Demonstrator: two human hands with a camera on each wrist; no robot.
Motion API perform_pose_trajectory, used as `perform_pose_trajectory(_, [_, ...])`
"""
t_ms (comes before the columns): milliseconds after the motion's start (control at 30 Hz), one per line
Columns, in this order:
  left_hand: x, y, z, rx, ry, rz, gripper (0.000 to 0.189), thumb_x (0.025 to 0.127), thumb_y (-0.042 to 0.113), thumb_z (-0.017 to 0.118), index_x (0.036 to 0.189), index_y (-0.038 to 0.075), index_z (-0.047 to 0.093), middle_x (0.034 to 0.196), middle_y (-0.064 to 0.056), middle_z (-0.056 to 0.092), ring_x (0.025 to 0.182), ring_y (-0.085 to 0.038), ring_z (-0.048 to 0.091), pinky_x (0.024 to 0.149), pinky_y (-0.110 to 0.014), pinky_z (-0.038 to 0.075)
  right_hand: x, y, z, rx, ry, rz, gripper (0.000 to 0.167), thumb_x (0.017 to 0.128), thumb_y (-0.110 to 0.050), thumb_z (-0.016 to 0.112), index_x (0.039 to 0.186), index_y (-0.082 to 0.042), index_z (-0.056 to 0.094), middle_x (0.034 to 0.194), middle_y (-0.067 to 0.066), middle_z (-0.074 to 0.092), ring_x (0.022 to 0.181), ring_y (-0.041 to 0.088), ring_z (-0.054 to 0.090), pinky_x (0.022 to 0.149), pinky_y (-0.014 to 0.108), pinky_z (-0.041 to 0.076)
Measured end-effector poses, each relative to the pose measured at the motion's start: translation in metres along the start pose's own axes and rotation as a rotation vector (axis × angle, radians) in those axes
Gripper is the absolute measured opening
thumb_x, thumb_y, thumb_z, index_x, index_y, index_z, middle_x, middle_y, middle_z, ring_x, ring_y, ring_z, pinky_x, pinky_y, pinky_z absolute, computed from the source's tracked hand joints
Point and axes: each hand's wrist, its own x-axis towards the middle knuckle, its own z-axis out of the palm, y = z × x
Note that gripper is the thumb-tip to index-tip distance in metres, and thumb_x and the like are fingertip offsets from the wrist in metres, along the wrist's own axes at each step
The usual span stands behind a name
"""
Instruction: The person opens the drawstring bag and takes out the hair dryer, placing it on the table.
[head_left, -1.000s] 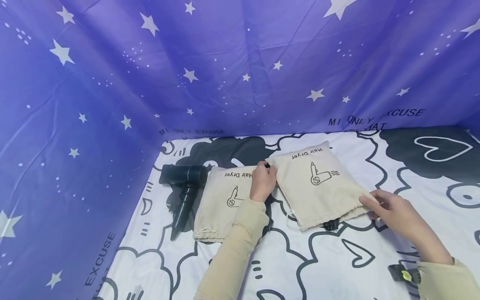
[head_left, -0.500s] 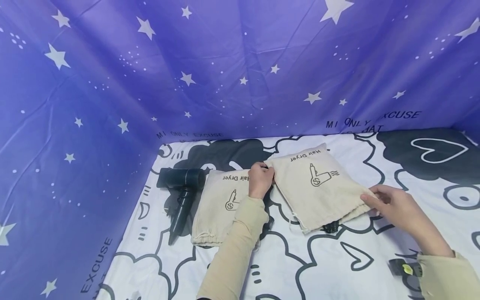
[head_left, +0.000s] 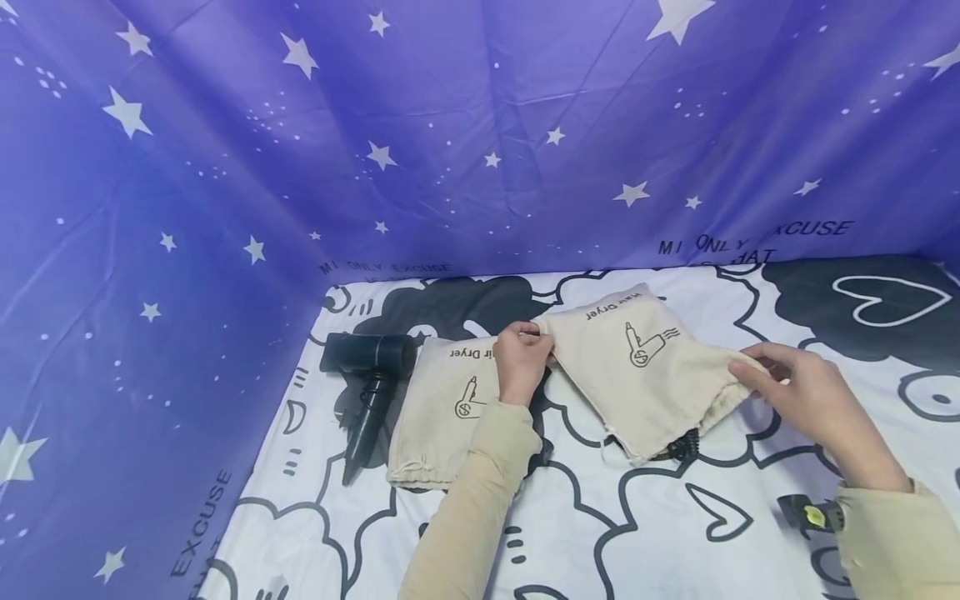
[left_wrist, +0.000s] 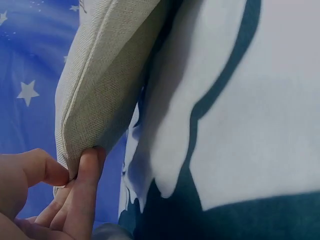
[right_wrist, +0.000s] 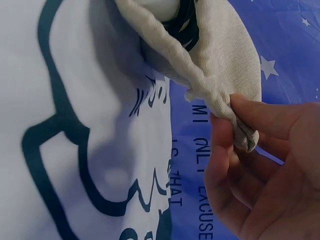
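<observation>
A beige drawstring bag (head_left: pixel 626 375) printed "Hair Dryer" is held between both hands in the head view. My left hand (head_left: pixel 522 358) pinches its far left corner; the left wrist view shows thumb and fingers closed on the fabric corner (left_wrist: pixel 95 100). At the bag's gathered mouth, my right hand (head_left: pixel 802 396) pinches the right corner, and the right wrist view shows the hem (right_wrist: pixel 220 102) between thumb and fingers. Inside the open mouth shows a black coiled cord (right_wrist: pixel 187 25), also peeking out below the bag in the head view.
A second "Hair Dryer" bag (head_left: pixel 435 417) lies to the left, partly behind the left forearm. Beside it rests a black hair dryer (head_left: pixel 371 375). A white cloth with black cartoon print (head_left: pixel 547 525) covers the surface, and a purple star curtain (head_left: pixel 450 100) hangs behind and to the left.
My right hand has raised its corner of the bag slightly, pulling the fabric taut and bunching it toward the right. The left hand keeps its pinch in nearly the same place.
</observation>
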Motion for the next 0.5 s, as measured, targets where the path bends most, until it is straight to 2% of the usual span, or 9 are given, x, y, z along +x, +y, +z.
perform_pose_trajectory(100, [-0.004, 0.003, -0.002, -0.006, 0.006, 0.013, 0.014, 0.08, 0.004, 0.066, 0.094, 0.002, 0.068, 0.069, -0.007, 0.073, 0.059, -0.025, 0.072, 0.056, -0.018, 0.049, 0.004, 0.002, -0.001, -0.014, 0.029, -0.011, 0.03, 0.097, -0.028, 0.065, 0.111, -0.001, 0.067, 0.073, 0.006, 0.069, 0.062, -0.004, 0.048, 0.053, 0.026, 0.035])
perform_pose_trajectory(267, [-0.011, 0.004, -0.007, -0.064, -0.003, 0.006, 0.013, 0.08, 0.003, 0.066, 0.094, 0.002, 0.067, 0.069, -0.009, 0.073, 0.062, -0.03, 0.073, 0.056, -0.018, 0.05, 0.012, 0.006, 0.001, -0.035, 0.051, -0.002, 0.033, 0.095, -0.028, 0.067, 0.111, 0.0, 0.067, 0.085, 0.02, 0.07, 0.07, 0.003, 0.051, 0.055, 0.027, 0.038])
perform_pose_trajectory(400, [-0.017, 0.002, -0.012, -0.119, -0.013, -0.005, 0.011, 0.081, 0.001, 0.066, 0.092, 0.001, 0.066, 0.069, -0.011, 0.073, 0.06, -0.03, 0.072, 0.057, -0.023, 0.056, 0.016, 0.008, 0.004, -0.033, 0.081, 0.0, 0.033, 0.093, -0.027, 0.069, 0.112, 0.001, 0.068, 0.091, 0.024, 0.069, 0.07, -0.007, 0.045, 0.054, 0.025, 0.038])
perform_pose_trajectory(500, [-0.022, 0.001, -0.016, -0.081, -0.001, 0.014, 0.011, 0.08, 0.0, 0.066, 0.09, 0.001, 0.066, 0.066, -0.01, 0.072, 0.057, -0.026, 0.072, 0.056, -0.023, 0.055, 0.019, 0.007, 0.006, -0.022, 0.1, 0.002, 0.035, 0.093, -0.026, 0.07, 0.113, 0.003, 0.067, 0.091, 0.024, 0.068, 0.067, -0.01, 0.042, 0.055, 0.025, 0.038])
